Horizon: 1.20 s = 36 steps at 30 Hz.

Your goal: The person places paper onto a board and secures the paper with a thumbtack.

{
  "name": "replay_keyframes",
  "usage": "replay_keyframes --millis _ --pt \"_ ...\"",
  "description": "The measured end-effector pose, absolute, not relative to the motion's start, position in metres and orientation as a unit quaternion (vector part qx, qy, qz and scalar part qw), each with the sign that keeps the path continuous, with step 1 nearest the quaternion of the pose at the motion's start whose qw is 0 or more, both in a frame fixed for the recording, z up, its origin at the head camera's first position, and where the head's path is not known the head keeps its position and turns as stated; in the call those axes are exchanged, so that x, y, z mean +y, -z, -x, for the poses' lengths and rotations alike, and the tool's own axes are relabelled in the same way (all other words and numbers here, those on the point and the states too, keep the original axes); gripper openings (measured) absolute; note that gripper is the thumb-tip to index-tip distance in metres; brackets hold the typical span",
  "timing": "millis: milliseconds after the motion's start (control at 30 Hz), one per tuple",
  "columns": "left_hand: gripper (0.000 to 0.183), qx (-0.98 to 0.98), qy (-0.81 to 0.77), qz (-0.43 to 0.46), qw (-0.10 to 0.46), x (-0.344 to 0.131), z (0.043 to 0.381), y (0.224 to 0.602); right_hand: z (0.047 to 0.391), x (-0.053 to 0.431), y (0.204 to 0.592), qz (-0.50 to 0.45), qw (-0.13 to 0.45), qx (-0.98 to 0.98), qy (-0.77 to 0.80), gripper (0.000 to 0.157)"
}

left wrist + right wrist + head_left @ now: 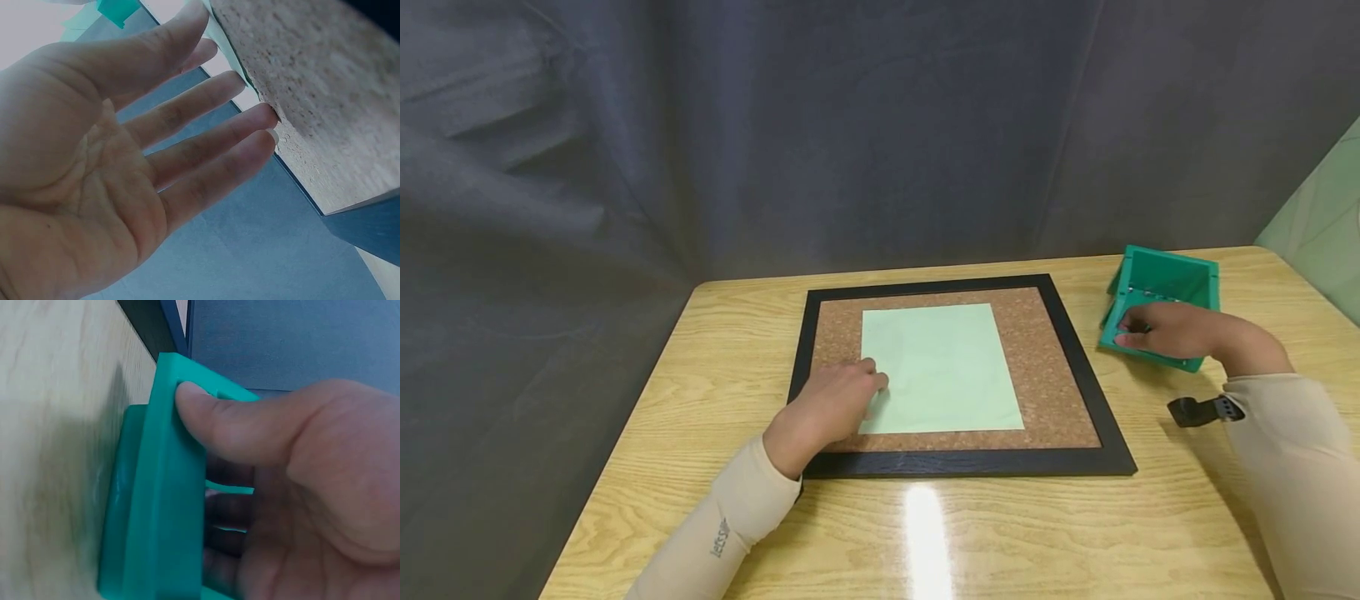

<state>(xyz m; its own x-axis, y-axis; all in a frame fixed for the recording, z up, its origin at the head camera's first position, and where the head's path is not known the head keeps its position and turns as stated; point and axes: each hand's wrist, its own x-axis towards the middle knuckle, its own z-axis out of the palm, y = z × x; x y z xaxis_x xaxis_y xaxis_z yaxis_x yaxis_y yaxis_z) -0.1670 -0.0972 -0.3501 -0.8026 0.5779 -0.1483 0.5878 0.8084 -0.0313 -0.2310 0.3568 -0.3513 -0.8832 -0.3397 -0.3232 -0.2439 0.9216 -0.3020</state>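
Observation:
A sheet of pale green paper [936,367] lies on a cork board [1052,367] with a black frame [970,463]. My left hand [838,400] rests at the paper's left edge; in the left wrist view its fingers [194,128] are loosely extended, fingertips at the paper and cork. My right hand [1172,329] reaches into a green plastic bin [1180,275] to the right of the board. In the right wrist view the thumb [212,415] lies at the bin's rim, and the other fingers go behind its wall. Whether they pinch something is hidden.
Small items, too small to make out, lie in the bin near its back. The wooden table [1000,533] carries board and bin. A dark cloth [880,133] hangs behind the table and on its left. A black strap [1202,411] shows at my right wrist.

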Motion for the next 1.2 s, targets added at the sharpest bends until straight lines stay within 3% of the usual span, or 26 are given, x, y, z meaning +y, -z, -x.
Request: replay_keyframes --millis 267,633,833,1033,1200 --pt "0.035 0.948 0.037 -0.308 0.066 -0.098 0.168 0.351 0.232 0.353 0.356 0.163 0.167 0.963 0.131 0.049" --pt "0.036 0.949 0.04 -0.305 0.068 -0.097 0.168 0.351 0.233 0.353 0.359 0.087 0.193 0.969 0.126 0.071" --pt "0.036 0.949 0.04 -0.307 0.063 -0.097 0.167 0.351 0.234 0.354 0.356 0.085 0.177 0.972 0.132 0.061" --pt "0.036 0.949 0.042 -0.308 0.061 -0.097 0.167 0.351 0.233 0.356 0.349 0.081 0.173 0.973 0.131 0.069" --pt "0.037 0.95 0.041 -0.304 0.067 -0.096 0.167 0.351 0.233 0.355 0.344 0.094 0.156 0.973 0.139 0.04"
